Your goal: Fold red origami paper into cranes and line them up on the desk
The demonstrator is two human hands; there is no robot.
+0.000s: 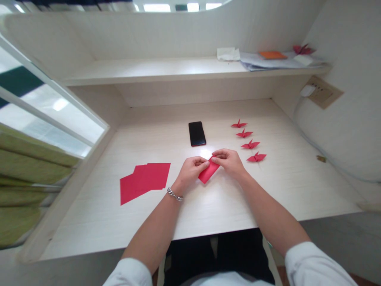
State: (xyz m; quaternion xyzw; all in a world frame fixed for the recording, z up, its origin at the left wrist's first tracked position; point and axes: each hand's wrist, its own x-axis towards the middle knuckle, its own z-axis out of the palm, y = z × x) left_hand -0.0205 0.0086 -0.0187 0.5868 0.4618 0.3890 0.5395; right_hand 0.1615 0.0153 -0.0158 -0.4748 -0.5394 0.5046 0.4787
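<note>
Pale desk (268, 198) bears phone (197, 133), red sheets (144, 180), cranes (250, 145).

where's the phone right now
In the head view the black phone lies flat on the desk, just beyond the left hand and the folded red paper, with the row of red paper cranes to its right.

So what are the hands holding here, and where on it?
A folded red paper, pinched at its upper end by the left hand and right hand.
</note>
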